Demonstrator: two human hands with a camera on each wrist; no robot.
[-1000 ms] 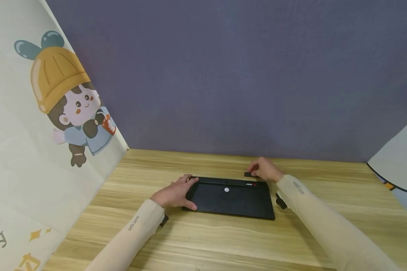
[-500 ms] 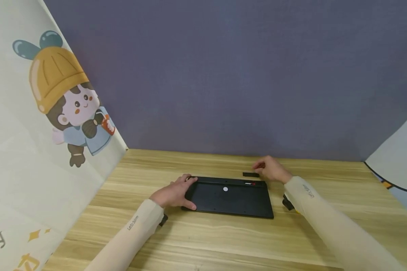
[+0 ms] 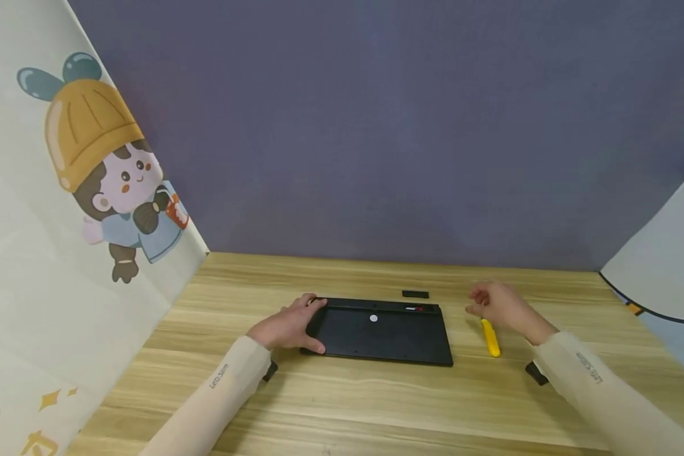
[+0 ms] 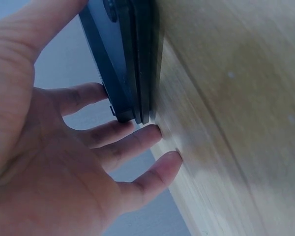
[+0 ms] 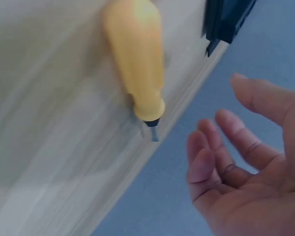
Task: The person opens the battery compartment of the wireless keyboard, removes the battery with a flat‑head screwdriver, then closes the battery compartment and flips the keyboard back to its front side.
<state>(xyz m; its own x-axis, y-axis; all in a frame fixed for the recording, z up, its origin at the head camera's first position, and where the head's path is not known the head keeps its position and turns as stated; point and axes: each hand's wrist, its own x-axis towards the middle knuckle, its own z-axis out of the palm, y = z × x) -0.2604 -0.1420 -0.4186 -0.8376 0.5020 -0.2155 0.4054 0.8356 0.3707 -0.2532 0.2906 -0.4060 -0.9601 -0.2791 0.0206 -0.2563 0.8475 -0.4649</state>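
A flat black keyboard (image 3: 399,339) lies on the table, underside up by its look, with a round white sticker. Near its back right corner a small recess (image 3: 420,308) shows something white and red. My left hand (image 3: 287,326) holds the keyboard's left end, thumb at the near corner and forefinger at the back corner. In the left wrist view, the other fingers (image 4: 132,147) reach past its edge toward the tabletop. My right hand (image 3: 504,307) hangs with loosely bent fingers near the tip of a yellow screwdriver (image 3: 491,340). Nothing sits between those fingers in the right wrist view.
A small black cover-like strip (image 3: 415,294) lies just behind the keyboard. The wooden table (image 3: 342,405) ends at a grey-blue partition (image 3: 376,126) behind. A white panel with a cartoon figure (image 3: 128,183) stands on the left, another white panel (image 3: 655,253) on the right.
My right hand has let go of the small black strip and moved right and nearer, to the screwdriver, which has come into view. My left hand stays on the keyboard.
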